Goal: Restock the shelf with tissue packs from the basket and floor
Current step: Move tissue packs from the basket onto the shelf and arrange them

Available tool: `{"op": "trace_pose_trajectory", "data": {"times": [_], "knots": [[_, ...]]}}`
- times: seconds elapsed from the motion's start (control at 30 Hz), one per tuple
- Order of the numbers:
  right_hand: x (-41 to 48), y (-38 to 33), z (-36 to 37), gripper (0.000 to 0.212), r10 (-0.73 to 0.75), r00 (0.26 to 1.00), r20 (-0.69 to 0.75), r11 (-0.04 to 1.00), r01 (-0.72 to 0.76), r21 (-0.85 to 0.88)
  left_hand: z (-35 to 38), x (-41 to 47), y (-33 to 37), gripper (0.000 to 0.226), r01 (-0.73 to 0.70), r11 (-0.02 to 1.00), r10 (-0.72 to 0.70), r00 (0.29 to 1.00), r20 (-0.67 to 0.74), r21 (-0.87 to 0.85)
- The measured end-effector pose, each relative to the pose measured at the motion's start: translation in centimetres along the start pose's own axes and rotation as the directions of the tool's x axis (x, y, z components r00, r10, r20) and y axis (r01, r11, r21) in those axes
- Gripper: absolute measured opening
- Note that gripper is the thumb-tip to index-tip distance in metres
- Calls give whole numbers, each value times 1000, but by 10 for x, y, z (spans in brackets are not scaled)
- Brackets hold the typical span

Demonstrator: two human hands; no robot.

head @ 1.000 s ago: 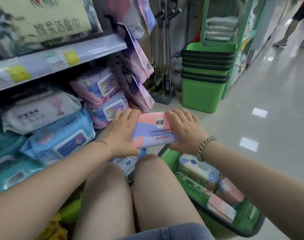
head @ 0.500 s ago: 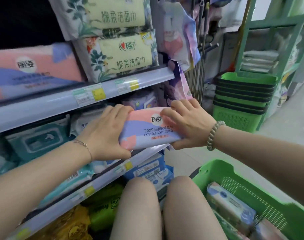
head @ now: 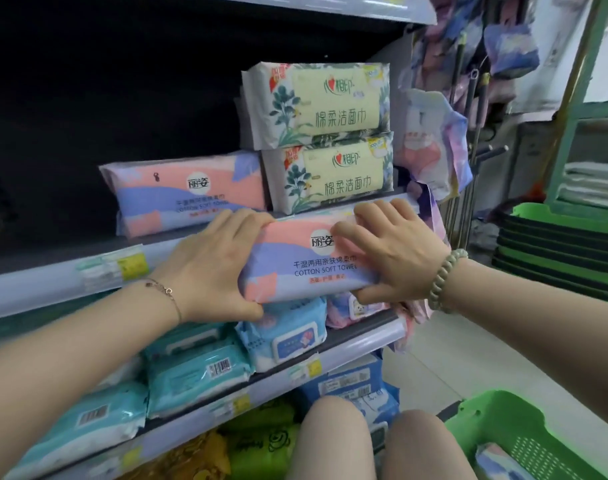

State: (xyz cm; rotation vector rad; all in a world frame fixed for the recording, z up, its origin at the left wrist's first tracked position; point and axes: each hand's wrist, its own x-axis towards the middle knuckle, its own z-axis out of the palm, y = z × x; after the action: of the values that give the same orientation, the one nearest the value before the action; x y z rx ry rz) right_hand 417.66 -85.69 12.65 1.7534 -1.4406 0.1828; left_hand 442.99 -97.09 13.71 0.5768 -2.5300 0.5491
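Note:
I hold a pink, lilac and white cotton soft towel pack [head: 295, 261] flat in front of the middle shelf's edge [head: 53, 282]. My left hand [head: 209, 265] grips its left end and my right hand [head: 392, 251] grips its right end, fingers curled over the top and thumbs underneath. An identical pack [head: 184, 192] lies on that shelf just behind and to the left, next to two stacked floral facial towel packs [head: 326, 136]. The green basket [head: 503, 427] sits at the lower right with another pack [head: 499, 459] inside.
The shelf's left part is dark and bare behind the pack. Blue and teal wet wipe packs [head: 198, 368] fill the shelf below. Stacked green baskets [head: 558, 247] stand on the floor at the right. Hanging purple packs [head: 434, 147] and mop handles flank the shelf end. My knees [head: 333, 441] are below.
Both hands have lifted the pack from above my knees up to the middle shelf's edge. My view has tilted up, so the basket dropped to the frame's corner.

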Motion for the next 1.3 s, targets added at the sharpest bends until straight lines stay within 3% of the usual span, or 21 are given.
{"op": "trace_pose_trajectory", "data": {"times": [0.2, 0.43, 0.57, 0.67, 0.8, 1.0, 1.1, 1.3], "knots": [[44, -12, -13, 85, -20, 988, -156, 1000, 16, -23, -38, -17, -29, 100, 19, 993, -5, 993, -121, 114], [103, -39, -26, 68, -56, 968, -245, 998, 56, -9, -72, -42, -68, 95, 150, 985, -130, 972, -195, 91], [129, -45, -17, 66, -45, 959, -279, 999, 46, -3, -76, -43, -88, 86, 150, 982, -129, 976, -175, 112], [139, -49, -7, 70, -27, 961, -275, 999, 37, 32, -68, -39, -101, 71, 159, 971, -134, 981, -141, 181], [144, -58, 3, 72, 13, 971, -238, 992, 17, 121, -57, -38, -115, 71, 160, 979, -143, 981, -132, 127], [143, -64, 12, 55, 63, 986, -153, 957, -16, 290, -50, -36, -122, 52, 174, 980, -151, 965, -214, 93], [143, -64, 14, 56, 70, 992, -107, 950, -34, 310, -45, -33, -123, 45, 175, 978, -139, 952, -273, 115], [144, -68, 12, 57, 87, 992, -86, 942, -54, 331, -42, -30, -127, 44, 241, 971, -232, 938, -259, 2]]}}
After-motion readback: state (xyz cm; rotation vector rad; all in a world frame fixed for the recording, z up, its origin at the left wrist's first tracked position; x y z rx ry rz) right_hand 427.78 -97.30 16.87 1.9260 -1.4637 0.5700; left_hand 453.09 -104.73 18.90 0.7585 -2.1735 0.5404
